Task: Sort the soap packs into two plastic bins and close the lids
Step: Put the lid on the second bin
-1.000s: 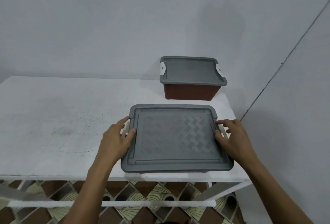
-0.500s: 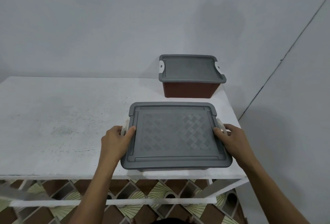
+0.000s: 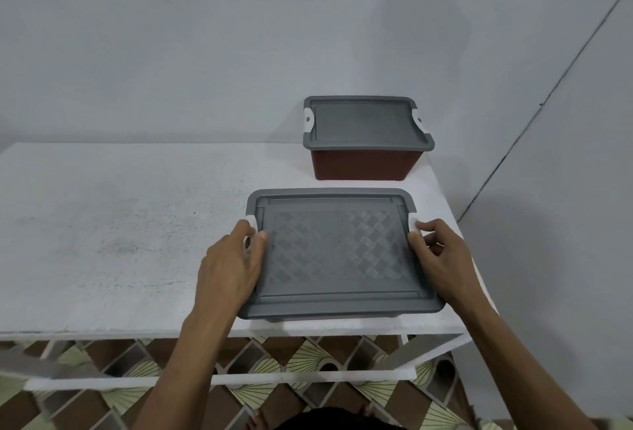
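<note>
Head view. A white-painted worktop [image 3: 120,224] with a rough, speckled surface fills the left and middle of the frame. Its near edge crosses the lower third and its right edge slants up toward the wall corner.

Two rectangular plastic bins sit at its right end. The near bin [image 3: 342,308] lies centre-right in the frame, close to the near edge, and its lower right corner comes close to the right edge. Its near lid [image 3: 339,251] is grey, flat and round-cornered, with a raised rim and a moulded diamond weave in the middle panel. Its long axis runs left to right across the frame.

The left hand [image 3: 229,268] grips the left clip [image 3: 251,224], a white tab on the lid's left short side, with the thumb on the lid's top and the fingers curled over the tab. The right hand [image 3: 445,265] pinches the right clip [image 3: 413,224] on the opposite short side, fingers bent round it.

The far bin [image 3: 363,166] stands upper right of centre by the grey wall [image 3: 205,53], with a strip of worktop between it and the near bin. Its body is smooth red-brown with tapering walls, and its long axis also runs left to right. Its far lid [image 3: 366,123] is seated, with a white clip at each short side.

Room for moving lies to the left, where the painted surface stretches to the frame's edge. Below the near edge are white frame rails and a patterned tile floor [image 3: 291,354].
</note>
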The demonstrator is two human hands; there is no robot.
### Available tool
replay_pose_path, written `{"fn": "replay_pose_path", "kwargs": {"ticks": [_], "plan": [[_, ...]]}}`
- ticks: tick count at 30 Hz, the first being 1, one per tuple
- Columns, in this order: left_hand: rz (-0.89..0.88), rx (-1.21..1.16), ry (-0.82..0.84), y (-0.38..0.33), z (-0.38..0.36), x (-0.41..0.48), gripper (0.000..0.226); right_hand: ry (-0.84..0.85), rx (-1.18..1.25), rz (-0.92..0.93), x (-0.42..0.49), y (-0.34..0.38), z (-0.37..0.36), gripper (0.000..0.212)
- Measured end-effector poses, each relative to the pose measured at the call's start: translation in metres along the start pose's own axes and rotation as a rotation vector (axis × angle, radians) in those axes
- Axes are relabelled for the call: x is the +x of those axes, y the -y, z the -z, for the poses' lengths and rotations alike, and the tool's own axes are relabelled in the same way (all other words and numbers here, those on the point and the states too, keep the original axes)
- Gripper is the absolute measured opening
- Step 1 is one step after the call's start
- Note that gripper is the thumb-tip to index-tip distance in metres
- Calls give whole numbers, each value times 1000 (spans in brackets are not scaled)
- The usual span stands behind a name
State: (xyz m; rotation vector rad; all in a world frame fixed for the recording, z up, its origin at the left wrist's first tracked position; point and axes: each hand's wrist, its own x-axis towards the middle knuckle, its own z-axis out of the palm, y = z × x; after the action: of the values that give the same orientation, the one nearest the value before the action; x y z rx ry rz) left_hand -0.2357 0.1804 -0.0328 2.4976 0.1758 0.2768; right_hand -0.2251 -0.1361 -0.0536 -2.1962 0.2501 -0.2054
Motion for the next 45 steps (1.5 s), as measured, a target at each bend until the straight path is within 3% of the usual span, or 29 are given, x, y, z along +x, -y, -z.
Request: {"fn": "replay_pose_path", "kwargs": {"ticks": [3, 12, 31, 45], "plan": [[6, -90, 3, 8, -2, 0, 17, -23, 10, 11, 1, 0, 0, 24], [109, -264, -27, 14, -14, 0, 25, 40, -36, -84, 11, 7, -5, 30], [16, -189, -13, -68, -71, 91, 30, -70, -239, -17, 113, -5, 36, 31], [-9, -150, -52, -72, -80, 99, 27, -119, -463, 80, 134, -8, 29, 23]]}}
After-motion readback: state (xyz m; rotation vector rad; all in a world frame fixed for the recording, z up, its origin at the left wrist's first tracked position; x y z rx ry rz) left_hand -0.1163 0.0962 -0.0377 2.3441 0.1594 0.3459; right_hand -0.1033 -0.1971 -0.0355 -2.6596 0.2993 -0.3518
